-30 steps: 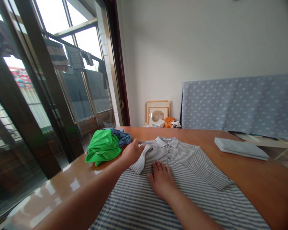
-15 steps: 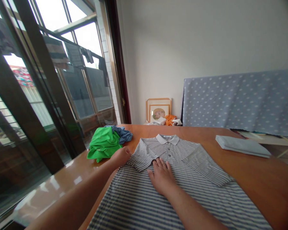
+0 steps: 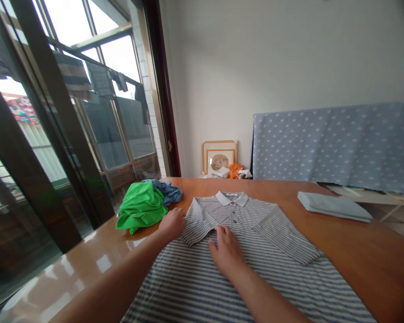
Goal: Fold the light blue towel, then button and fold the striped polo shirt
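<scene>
A grey-and-white striped polo shirt lies spread on the table, collar at the far end and both short sleeves folded inward over its front. My left hand is closed at the outer edge of the left-side sleeve; its fingertips are hidden, and it appears to grip the fabric there. On the shirt front rests my right hand, fingers slightly bent at the inner corner of that sleeve's cuff and the thumb held apart. The sleeve on the right side lies flat, untouched.
A crumpled green garment and a blue one are heaped on the left of the brown table. A folded light-grey cloth lies at the right. Picture frames lean on the wall behind.
My right hand's fingers have drawn in from a flatter spread and sit at the cuff. My left hand stays at the sleeve's edge. The view has shifted slightly.
</scene>
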Demonstrator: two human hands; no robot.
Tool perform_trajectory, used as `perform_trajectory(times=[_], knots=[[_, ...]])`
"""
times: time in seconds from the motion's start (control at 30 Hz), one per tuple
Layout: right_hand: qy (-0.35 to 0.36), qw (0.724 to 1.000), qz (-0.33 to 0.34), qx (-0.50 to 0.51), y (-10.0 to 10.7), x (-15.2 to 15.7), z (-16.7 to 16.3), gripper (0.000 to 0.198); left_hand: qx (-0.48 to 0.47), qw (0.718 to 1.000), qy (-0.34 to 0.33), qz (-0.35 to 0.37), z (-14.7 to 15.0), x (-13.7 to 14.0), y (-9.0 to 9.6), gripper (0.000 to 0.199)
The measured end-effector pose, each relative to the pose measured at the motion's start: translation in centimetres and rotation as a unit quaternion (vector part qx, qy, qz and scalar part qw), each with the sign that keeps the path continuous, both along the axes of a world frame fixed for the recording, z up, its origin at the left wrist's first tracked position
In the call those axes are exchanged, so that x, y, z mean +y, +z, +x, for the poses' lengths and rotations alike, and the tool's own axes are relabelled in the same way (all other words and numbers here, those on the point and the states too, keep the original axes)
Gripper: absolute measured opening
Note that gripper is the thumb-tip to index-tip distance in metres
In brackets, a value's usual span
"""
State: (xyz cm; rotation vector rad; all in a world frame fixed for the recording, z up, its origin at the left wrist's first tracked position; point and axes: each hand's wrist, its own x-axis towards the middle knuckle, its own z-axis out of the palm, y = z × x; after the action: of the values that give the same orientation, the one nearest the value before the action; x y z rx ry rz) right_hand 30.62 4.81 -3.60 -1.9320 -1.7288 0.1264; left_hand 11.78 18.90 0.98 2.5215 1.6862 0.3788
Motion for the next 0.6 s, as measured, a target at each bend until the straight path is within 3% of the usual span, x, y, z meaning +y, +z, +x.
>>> perform_trajectory(times=[0.33,0.6], knots=[[0.035,0.997,-0.067,-0.021,0.5,-0.3,-0.5,0.067,0.018,0.997,-0.075,0.011,4.9,2.2,-0.5,0.031],[0.042,0.997,-0.071,-0.007,0.0,-0.3,-0.7,0.071,0.027,0.997,-0.073,-0.022,5.5,6.4,-2.2,0.038]])
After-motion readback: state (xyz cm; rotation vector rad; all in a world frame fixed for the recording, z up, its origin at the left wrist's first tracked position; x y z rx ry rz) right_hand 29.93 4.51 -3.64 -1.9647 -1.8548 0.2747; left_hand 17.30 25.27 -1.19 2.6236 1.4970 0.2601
